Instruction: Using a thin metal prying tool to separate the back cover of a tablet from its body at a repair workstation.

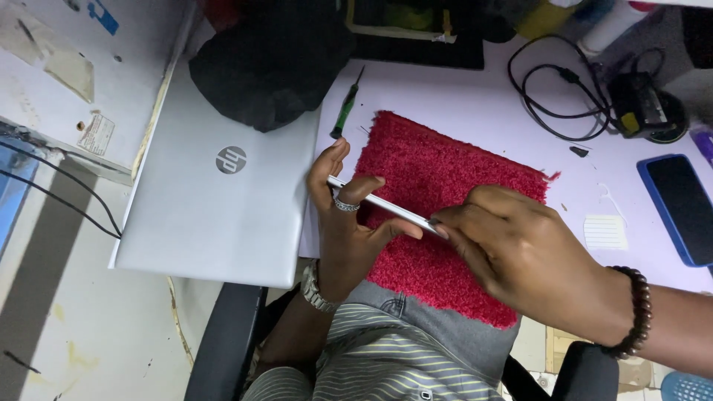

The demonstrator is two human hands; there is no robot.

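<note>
A thin flat silver device [386, 205], seen edge-on, is held above a red fluffy mat [438, 178]. My left hand [343, 223], with a ring and a metal wristwatch, grips the device's left end between thumb and fingers. My right hand [520, 249], wearing a dark bead bracelet, pinches at the device's right end with its fingertips. What lies between those fingertips is hidden.
A closed silver laptop [215, 200] lies to the left, a black cloth bag [271, 63] on its far corner. A green-handled screwdriver [346, 105] rests beside the mat. A blue-cased phone [679, 208], black cables [553, 89] and a small white ribbed piece [605, 232] lie to the right.
</note>
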